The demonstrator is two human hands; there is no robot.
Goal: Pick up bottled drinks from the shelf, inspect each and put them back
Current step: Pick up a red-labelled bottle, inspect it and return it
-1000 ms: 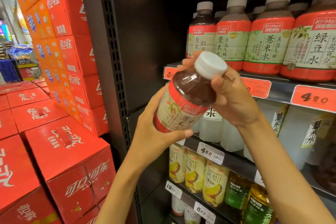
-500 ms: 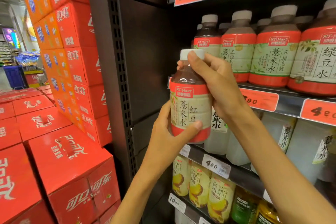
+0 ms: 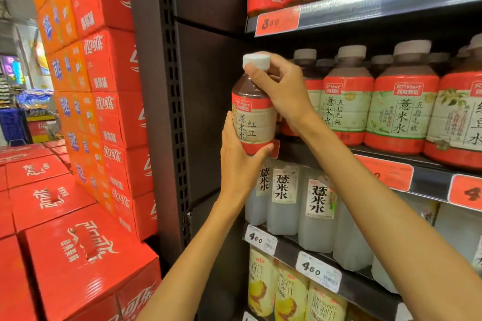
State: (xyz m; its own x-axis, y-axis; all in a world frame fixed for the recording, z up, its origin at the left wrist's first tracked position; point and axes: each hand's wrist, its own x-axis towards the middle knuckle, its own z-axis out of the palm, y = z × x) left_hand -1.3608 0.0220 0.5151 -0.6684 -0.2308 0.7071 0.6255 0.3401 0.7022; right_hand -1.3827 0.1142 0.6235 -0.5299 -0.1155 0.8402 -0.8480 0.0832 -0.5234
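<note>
The scene is viewed from one head-worn camera, faced forward, close to the shelf.

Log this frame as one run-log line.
phase: returning | bottle: upright, at shelf left end | left hand: grips base | right hand: grips neck

Both forearms reach up and forward from the lower edge of the view, converging. The left hand is lower, palm turned inward, thumb wrapped across the front and fingers curled behind in a firm grip. The right hand is higher, wrist bent, its fingers and thumb pinching downward from above.
</note>
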